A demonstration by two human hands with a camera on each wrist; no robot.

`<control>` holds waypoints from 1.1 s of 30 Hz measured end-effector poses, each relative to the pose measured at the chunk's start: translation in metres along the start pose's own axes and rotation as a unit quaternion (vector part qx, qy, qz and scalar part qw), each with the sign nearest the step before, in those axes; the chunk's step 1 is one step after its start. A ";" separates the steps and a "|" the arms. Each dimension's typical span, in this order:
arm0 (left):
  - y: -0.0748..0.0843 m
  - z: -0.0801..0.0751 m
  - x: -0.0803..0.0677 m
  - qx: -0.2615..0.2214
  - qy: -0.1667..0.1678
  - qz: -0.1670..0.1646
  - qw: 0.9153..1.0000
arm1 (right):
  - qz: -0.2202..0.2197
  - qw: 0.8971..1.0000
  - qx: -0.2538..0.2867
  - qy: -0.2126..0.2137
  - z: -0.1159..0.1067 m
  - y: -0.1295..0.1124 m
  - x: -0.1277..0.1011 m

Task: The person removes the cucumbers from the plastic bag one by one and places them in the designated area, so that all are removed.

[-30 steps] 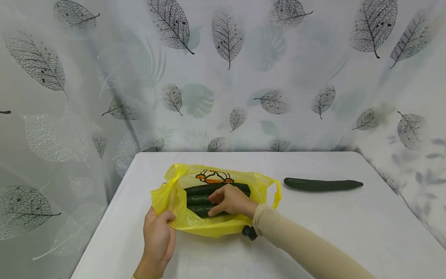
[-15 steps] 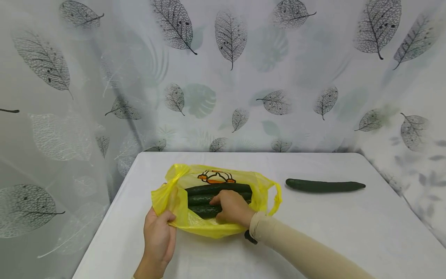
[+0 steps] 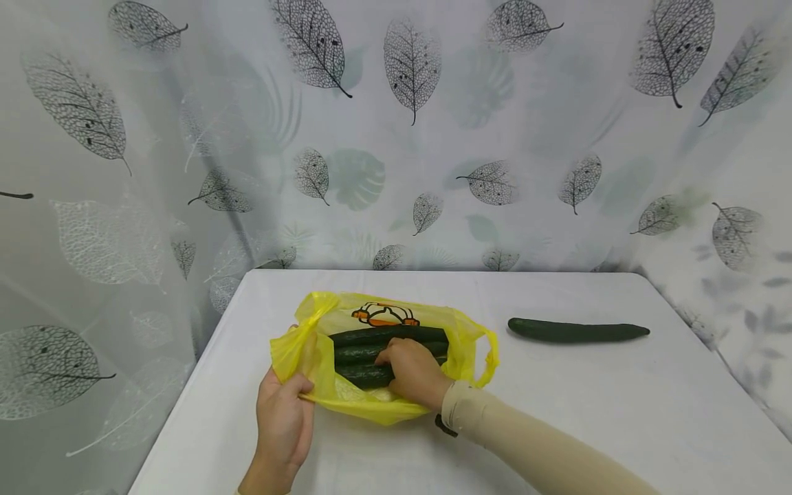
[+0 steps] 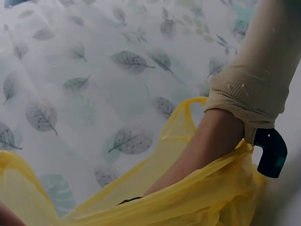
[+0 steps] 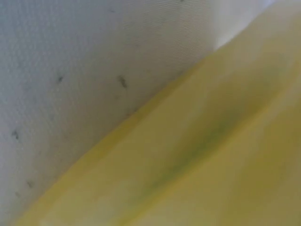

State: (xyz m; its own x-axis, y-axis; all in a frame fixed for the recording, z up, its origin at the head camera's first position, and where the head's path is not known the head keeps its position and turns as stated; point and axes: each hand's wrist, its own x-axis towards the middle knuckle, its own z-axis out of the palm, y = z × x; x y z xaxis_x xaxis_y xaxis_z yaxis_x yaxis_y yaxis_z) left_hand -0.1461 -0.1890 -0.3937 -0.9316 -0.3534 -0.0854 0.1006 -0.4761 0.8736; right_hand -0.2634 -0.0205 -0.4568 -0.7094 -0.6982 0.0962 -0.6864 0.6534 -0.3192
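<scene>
A yellow plastic bag [image 3: 383, 411] lies on its side, its mouth facing me. Inside it, three dark green cucumbers [image 3: 365, 376] lie side by side. My left hand [image 3: 283, 416] grips the bag's left edge, thumb in front. Reaching into the mouth, my right hand [image 3: 413, 371] curls its fingers over the nearest cucumber; its fingertips are partly hidden. The left wrist view has the right forearm [image 4: 197, 150] going down behind the bag's rim. In the right wrist view, blurred yellow plastic [image 5: 197, 155] fills much of the picture, and the fingers are out of sight.
Another cucumber [image 3: 578, 331] lies on the white table [image 3: 594, 405] to the right of the bag. The bag's loop handle [image 3: 491, 357] sticks out on its right. A leaf-patterned curtain [image 3: 396, 137] hangs behind the table, with more at both sides.
My right hand has lowered from above the cucumbers onto the nearest one and its fingers have curled. The left hand keeps its grip on the bag.
</scene>
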 end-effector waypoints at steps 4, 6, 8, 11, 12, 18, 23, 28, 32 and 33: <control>0.001 0.000 0.000 0.008 -0.006 0.003 1.000 | 0.012 1.000 0.018 -0.015 -0.004 0.001 -0.001; 0.001 0.000 0.001 0.011 -0.009 0.006 1.000 | 0.021 0.999 0.033 -0.022 -0.007 0.001 -0.001; 0.002 0.000 0.001 0.013 -0.010 0.007 1.000 | 0.032 0.998 0.051 -0.029 -0.012 0.002 -0.002; 0.002 0.000 0.001 0.010 -0.010 0.008 1.000 | 0.048 0.995 0.078 -0.034 -0.020 0.004 -0.002; 0.002 0.000 0.001 0.008 -0.008 0.008 1.000 | 0.053 0.994 0.086 -0.037 -0.022 0.004 -0.003; 0.004 -0.001 0.002 0.007 -0.002 0.010 1.000 | 0.062 0.990 0.121 -0.037 -0.034 0.007 -0.007; 0.006 -0.004 0.002 0.005 -0.008 0.021 1.000 | 0.059 0.990 0.126 -0.027 -0.040 0.009 -0.009; 0.007 -0.005 0.002 -0.003 -0.013 0.023 1.000 | 0.058 0.989 0.134 -0.021 -0.045 0.012 -0.013; 0.008 -0.005 0.001 -0.007 -0.013 0.023 1.000 | 0.056 0.989 0.136 -0.016 -0.050 0.015 -0.017; 0.009 -0.005 0.001 -0.008 -0.011 0.023 1.000 | 0.056 0.989 0.135 -0.015 -0.051 0.015 -0.017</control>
State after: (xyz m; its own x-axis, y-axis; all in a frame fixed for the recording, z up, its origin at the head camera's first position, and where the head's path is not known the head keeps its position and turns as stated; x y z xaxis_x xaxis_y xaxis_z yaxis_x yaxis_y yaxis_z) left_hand -0.1442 -0.1973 -0.3885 -0.9334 -0.3572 -0.0336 0.1494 -0.4723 0.8687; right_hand -0.2700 0.0164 -0.4156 -0.7712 -0.6363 0.0186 -0.5324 0.6288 -0.5667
